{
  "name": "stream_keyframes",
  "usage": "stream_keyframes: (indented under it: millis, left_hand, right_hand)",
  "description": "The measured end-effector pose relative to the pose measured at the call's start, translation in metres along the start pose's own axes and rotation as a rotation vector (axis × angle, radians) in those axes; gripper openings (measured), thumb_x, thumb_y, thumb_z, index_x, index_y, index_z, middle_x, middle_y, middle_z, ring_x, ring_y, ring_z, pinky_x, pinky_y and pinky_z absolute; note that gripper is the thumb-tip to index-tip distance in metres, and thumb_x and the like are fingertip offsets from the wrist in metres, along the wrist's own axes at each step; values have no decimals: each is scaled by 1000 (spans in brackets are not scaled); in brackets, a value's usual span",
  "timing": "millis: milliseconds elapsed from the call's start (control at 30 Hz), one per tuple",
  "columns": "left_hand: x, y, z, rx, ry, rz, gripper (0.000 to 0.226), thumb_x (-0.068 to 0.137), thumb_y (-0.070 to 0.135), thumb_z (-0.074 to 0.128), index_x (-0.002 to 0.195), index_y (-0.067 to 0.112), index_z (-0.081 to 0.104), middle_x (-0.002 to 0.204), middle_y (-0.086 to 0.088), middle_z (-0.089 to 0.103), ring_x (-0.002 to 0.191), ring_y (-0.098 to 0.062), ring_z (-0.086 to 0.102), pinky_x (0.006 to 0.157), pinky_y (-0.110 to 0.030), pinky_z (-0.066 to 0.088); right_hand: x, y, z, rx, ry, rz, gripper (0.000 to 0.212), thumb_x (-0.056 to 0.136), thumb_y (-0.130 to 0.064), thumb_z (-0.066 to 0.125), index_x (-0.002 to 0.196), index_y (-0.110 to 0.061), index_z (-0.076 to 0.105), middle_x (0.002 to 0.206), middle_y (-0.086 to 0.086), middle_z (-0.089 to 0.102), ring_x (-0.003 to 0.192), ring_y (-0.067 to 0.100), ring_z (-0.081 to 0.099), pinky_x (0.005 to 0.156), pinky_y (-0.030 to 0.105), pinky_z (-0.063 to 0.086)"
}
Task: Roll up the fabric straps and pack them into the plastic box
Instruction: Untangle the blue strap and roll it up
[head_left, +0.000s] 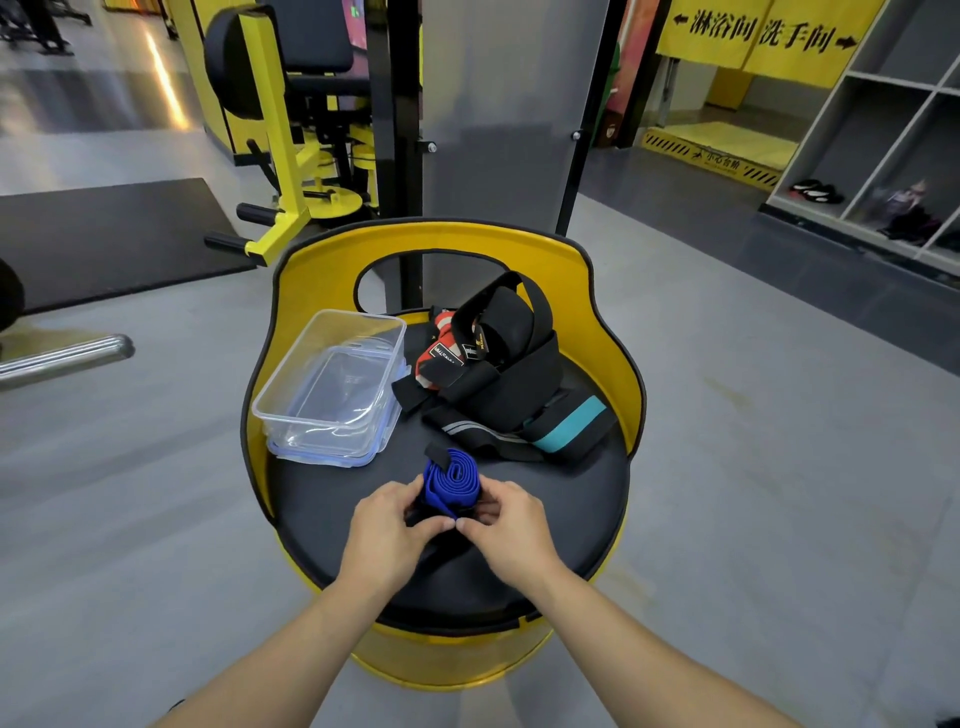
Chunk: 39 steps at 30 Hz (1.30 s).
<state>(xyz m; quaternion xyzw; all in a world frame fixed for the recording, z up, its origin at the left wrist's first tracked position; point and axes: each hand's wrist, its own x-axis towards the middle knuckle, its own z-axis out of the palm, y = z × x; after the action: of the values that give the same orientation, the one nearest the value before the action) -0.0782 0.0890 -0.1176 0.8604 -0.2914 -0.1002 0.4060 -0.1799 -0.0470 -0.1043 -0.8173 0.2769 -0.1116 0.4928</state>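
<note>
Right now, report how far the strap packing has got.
Nothing packed: the plastic box looks empty. In hand: both hands, left hand and right hand, grip the blue strap, partly rolled. Left: the pile of straps beside the box lies unrolled on the seat.

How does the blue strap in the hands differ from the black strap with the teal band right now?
The blue strap is partly rolled and pinched by the left hand and right hand; the teal-banded strap lies unrolled and untouched in the pile. Blue sits nearest the person, teal-banded farther right. Both rest outside the plastic box, on the black seat.
</note>
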Motion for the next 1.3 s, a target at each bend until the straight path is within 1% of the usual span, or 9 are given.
stream_keyframes:
  millis: [167,267,500,667,733,867,1000,1100,1300]
  left_hand:
    - [1,5,-14,-60,82,14,53,72,37,89,121,33,72,92,6,64,90,-11,62,85,-35,54]
    - [0,2,-33,-97,160,-4,55,69,36,92,121,33,72,98,9,66,94,-8,63,88,-36,55]
    - [-5,-40,-72,7,209,-149,51,63,44,92,108,32,71,94,13,60,84,-2,61,74,-25,52]
    - [-2,-67,-82,10,191,-257,58,55,47,92,104,28,69,90,12,69,77,-6,65,71,-33,59]
    - [3,-70,-81,12,212,-253,54,58,43,93,104,30,68,91,10,68,78,-7,64,68,-28,56]
    - [13,-69,-80,60,236,-216,39,70,36,89,102,32,69,90,6,56,78,-8,55,61,-15,36]
    - [33,-77,-85,61,278,-239,44,76,32,87,116,28,70,96,5,61,84,-15,61,74,-28,49]
    - [41,-78,-84,2,304,-261,53,75,28,88,124,25,68,101,6,70,89,-14,66,84,-37,58]
    - [32,-78,-89,25,394,-306,49,76,26,87,122,21,69,97,3,66,87,-16,63,80,-33,52]
  right_hand:
    - [-2,-15,-2,111,6,-45,69,82,-16,84,144,-25,55,127,-3,48,101,-1,61,89,6,48]
    - [5,-32,5,89,-25,-84,73,80,-21,84,146,-31,54,127,-4,49,110,4,59,101,17,47]
    - [19,-58,64,-27,-125,-102,65,80,-23,83,139,-29,57,122,-2,51,104,10,59,98,22,47]
    - [25,-57,94,-34,-193,-93,65,83,-22,80,141,-31,53,122,-5,48,89,3,57,81,9,44]
    - [30,-57,98,-25,-200,-99,68,83,-23,80,144,-32,52,123,-6,48,91,7,61,85,15,49]
    - [42,-58,103,-18,-215,-88,72,85,-22,77,150,-34,46,127,-7,50,98,7,64,89,17,51]
    - [48,-64,109,57,-296,-72,79,89,-11,69,157,-33,35,139,-7,52,122,8,58,105,24,47]
    - [53,-63,109,82,-334,-64,78,92,-6,62,158,-33,31,145,-5,50,132,9,53,109,25,44]
    - [54,-65,119,97,-372,-44,79,92,-5,61,159,-30,27,149,-2,49,135,9,50,114,30,42]
